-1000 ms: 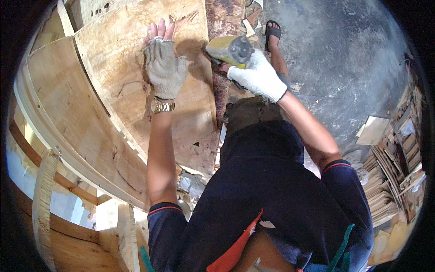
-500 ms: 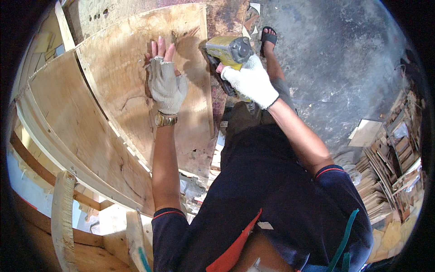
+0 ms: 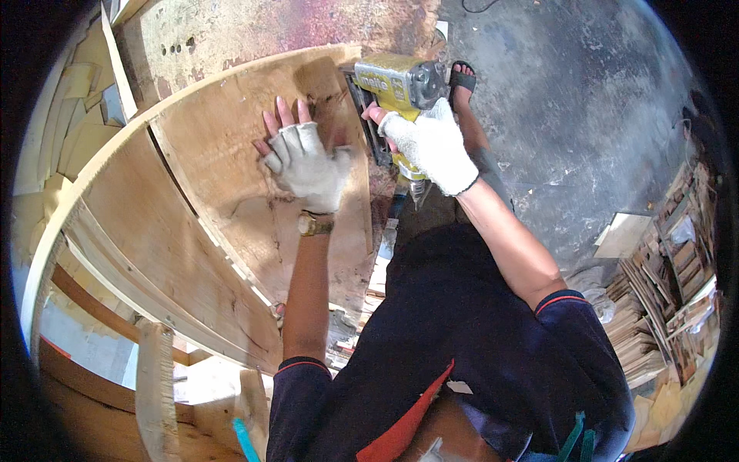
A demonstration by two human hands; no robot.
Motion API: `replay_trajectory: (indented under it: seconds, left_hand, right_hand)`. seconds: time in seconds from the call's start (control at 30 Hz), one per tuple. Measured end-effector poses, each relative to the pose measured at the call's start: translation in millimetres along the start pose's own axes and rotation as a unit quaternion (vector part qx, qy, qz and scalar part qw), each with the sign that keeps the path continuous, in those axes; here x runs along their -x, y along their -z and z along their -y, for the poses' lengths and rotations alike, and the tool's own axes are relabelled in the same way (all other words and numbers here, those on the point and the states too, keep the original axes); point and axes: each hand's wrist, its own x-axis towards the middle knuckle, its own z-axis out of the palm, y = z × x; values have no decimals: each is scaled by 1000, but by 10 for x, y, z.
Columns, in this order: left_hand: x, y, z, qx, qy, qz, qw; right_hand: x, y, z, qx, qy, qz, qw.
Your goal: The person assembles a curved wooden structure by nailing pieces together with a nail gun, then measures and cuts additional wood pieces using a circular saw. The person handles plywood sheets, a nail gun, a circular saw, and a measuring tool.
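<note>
My left hand [image 3: 309,165], in a fingerless white knit glove, lies with spread fingers on a plywood panel [image 3: 231,185]. My right hand [image 3: 437,150], gloved in white too, is wrapped round the handle of a yellow nail gun [image 3: 392,81]. The gun's black nose end is at the panel's right edge, close to its far corner. Whether the nose touches the wood I cannot tell. A gold-coloured watch [image 3: 314,223] is on my left wrist.
A curved wooden frame [image 3: 92,165] runs along the panel's left side, with upright timber pieces [image 3: 156,385] at lower left. A worn work surface [image 3: 254,31] lies beyond. Stacked wood scraps [image 3: 654,308] are at right on the grey concrete floor [image 3: 570,123]. My sandalled foot [image 3: 463,77] stands there.
The nail gun has moved along the panel's right edge toward the far corner. My left hand has slid rightward over the panel. Panel and frame appear lower and further right in view.
</note>
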Motion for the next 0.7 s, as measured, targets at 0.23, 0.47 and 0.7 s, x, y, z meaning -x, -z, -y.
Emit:
replay_trajectory:
  seconds: [0.23, 0.47, 0.7]
  left_hand:
    - [87, -349, -30, -33, 46, -24, 998]
    - [236, -609, 38, 31, 78, -56, 995]
    - [201, -515, -69, 397, 247, -34, 883]
  right_hand:
    - [-358, -208, 230, 4, 75, 52, 996]
    - [-364, -358, 86, 15, 135, 21, 991]
    - [-312, -295, 71, 192, 158, -23, 968]
